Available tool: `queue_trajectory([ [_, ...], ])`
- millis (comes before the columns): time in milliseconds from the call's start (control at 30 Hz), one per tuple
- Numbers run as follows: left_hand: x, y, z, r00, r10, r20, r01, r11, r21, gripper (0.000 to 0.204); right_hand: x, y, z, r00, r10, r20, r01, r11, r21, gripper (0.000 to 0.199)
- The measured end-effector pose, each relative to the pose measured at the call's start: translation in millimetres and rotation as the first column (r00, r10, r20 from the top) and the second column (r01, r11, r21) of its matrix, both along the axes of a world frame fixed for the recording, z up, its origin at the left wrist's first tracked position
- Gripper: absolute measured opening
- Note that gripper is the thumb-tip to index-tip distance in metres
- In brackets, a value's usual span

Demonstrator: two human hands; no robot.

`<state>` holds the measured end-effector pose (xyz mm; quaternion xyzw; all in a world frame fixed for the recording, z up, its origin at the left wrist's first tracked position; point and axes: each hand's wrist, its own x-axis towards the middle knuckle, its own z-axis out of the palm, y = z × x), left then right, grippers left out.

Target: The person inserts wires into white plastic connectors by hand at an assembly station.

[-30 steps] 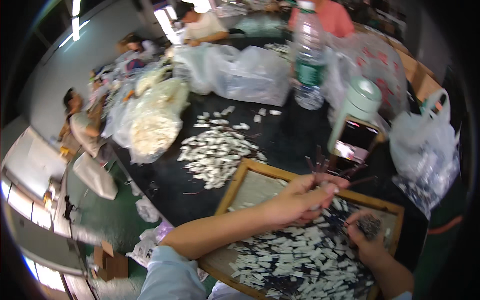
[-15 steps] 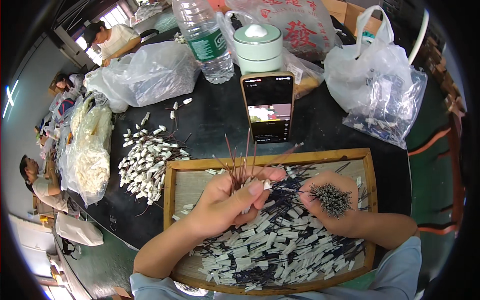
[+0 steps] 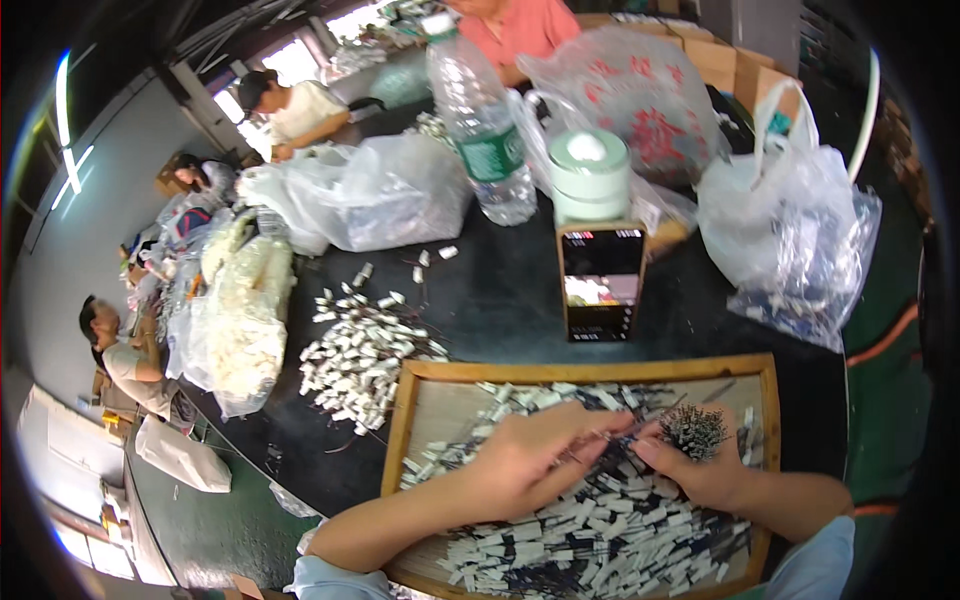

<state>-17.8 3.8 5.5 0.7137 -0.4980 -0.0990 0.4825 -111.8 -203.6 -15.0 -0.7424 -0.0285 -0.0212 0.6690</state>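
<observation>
Shifted since half a second ago: left hand (image 3: 525, 460) lower over the tray (image 3: 400, 420), thin wires no longer fanned upward above it, phone (image 3: 601, 282) and bottle farther up the view. Now resting on the heap of tagged pieces (image 3: 590, 530) filling the tray, fingers pinched together on a few thin wires (image 3: 600, 437) at the tips. Just beside, touching fingertip to fingertip, right hand (image 3: 705, 470), fingers clamped round a bristly bundle (image 3: 693, 428) of wire ends standing upright. Beyond the tray's left edge, on the dark table (image 3: 500, 300), a loose pile (image 3: 360, 355) of white pieces. Straight behind the tray, phone propped upright, screen lit, leaning on a pale green jar (image 3: 590, 178). Left of the jar, clear bottle (image 3: 480, 130) with green label; farther left, clear bags (image 3: 370, 195) and a bag of white stuff (image 3: 240, 310). At right, knotted bag (image 3: 800, 230) of small parts. Farthest back and along the left rim, other people seated at work.
</observation>
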Motion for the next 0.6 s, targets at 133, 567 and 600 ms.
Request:
queue_trajectory([
  [133, -12, -2, -2, 0.978, 0.034, 0.208, -0.036, 0.999, 0.004, 0.041, -2, 7, 12, 0.972, -0.019, -0.236, 0.068, 0.977, 0.201, 0.01],
  [567, 1, 3, -2, 0.943, 0.069, 0.325, -0.061, 0.998, -0.035, 0.038, 7, 9, 16, 0.971, -0.075, -0.227, 0.102, 0.989, 0.111, 0.013],
  [600, 6, 5, -2, 0.936, 0.103, 0.337, -0.089, 0.994, -0.057, 0.037, 7, 7, 14, 0.971, -0.074, -0.228, 0.101, 0.989, 0.11, 0.013],
])
